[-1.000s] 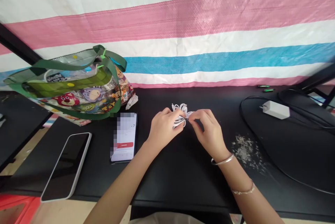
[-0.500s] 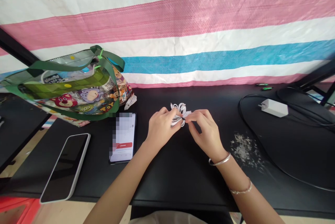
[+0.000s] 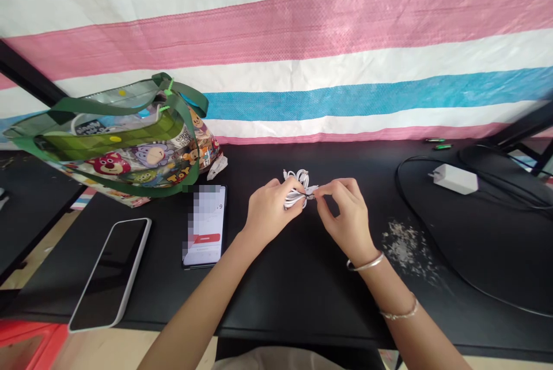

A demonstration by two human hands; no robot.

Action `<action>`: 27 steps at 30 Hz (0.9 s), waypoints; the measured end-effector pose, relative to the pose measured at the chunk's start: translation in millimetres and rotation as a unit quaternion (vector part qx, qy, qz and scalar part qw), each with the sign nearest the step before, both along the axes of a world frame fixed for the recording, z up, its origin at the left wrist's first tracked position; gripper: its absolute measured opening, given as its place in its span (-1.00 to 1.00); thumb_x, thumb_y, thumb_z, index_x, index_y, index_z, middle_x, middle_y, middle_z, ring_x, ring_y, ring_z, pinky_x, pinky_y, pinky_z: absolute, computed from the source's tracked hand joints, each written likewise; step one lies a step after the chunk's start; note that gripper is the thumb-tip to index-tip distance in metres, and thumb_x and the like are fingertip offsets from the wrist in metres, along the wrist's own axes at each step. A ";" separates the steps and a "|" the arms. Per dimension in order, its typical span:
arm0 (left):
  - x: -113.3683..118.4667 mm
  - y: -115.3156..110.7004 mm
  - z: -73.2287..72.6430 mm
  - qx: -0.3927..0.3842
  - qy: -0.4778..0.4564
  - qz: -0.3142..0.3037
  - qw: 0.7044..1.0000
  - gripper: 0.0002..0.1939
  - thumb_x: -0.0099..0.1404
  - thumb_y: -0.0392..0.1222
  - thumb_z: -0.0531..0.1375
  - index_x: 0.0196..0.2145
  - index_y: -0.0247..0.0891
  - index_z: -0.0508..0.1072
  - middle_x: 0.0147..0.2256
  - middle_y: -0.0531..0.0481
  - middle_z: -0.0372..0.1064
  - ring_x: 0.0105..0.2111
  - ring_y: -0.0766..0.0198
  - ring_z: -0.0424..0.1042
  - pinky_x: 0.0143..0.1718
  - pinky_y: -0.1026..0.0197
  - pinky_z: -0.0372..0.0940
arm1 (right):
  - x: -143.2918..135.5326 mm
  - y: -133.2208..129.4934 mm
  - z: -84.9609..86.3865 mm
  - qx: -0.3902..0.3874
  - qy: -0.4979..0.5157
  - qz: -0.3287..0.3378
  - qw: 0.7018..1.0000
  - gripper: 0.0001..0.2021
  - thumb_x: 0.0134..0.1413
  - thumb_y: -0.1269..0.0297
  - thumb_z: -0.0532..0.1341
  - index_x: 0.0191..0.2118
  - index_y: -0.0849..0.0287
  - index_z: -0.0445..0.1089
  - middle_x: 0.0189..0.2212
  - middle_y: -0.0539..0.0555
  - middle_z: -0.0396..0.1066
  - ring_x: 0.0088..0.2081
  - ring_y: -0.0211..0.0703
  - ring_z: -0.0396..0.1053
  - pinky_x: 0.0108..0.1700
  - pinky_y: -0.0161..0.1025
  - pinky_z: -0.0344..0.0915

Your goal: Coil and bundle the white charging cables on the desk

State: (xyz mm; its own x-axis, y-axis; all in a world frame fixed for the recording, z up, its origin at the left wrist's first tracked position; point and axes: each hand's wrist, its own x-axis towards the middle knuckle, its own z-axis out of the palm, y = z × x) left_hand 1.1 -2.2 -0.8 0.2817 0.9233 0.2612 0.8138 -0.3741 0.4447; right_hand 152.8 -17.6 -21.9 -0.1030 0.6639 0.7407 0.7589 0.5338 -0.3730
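Note:
A coiled white cable point(image 3: 295, 200) lies bunched over the black table, with a thin black tie point(image 3: 307, 194) around its middle. My left hand point(image 3: 271, 208) is closed on the coil from the left, fingers over the top and thumb below. At the coil's right side, my right hand point(image 3: 345, 214) pinches the end of the black tie between thumb and forefinger. A silver bangle and a thinner bracelet circle the right wrist and forearm.
On the black table point(image 3: 298, 289), a lit phone point(image 3: 205, 229) and a dark phone point(image 3: 110, 275) lie left. Behind them stands a cartoon-print bag point(image 3: 151, 157). Rightward are pale crumbs point(image 3: 408, 246), a white charger point(image 3: 455, 178), black cables and two small green items point(image 3: 442, 146).
My right hand has moved slightly right, away from the coil, drawing the tie end out a little. My left hand still grips the cable. The whole view has shifted slightly.

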 end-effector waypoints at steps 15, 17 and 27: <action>0.1 0.9 -7.5 0.161 0.015 -0.030 0.986 -0.93 0.19 -0.27 0.23 -0.35 -0.13 0.50 -0.53 0.15 0.42 -0.46 0.36 0.36 -0.47 0.34 0.17 | -0.6 -0.1 -1.3 -0.040 -0.006 0.017 0.999 -0.90 0.11 0.46 0.13 -0.35 0.10 0.28 -0.48 0.01 0.40 -0.35 -0.10 0.30 -0.36 -0.22 0.27; 0.1 1.3 -7.7 0.175 0.016 -0.034 0.984 -0.92 0.19 -0.28 0.24 -0.35 -0.13 0.50 -0.55 0.15 0.41 -0.47 0.36 0.36 -0.48 0.35 0.16 | -0.5 0.2 -1.1 -0.038 -0.008 0.016 0.999 -0.87 0.11 0.49 0.11 -0.36 0.10 0.28 -0.49 0.01 0.40 -0.36 -0.11 0.30 -0.37 -0.24 0.27; 1.0 2.6 -7.0 0.237 0.000 -0.038 0.971 -0.91 0.15 -0.32 0.24 -0.39 -0.15 0.48 -0.60 0.17 0.37 -0.50 0.38 0.36 -0.52 0.36 0.14 | 1.5 -0.3 1.5 -0.083 0.000 0.036 0.996 -0.90 0.11 0.45 0.09 -0.36 0.10 0.27 -0.50 0.01 0.38 -0.37 -0.10 0.31 -0.36 -0.21 0.25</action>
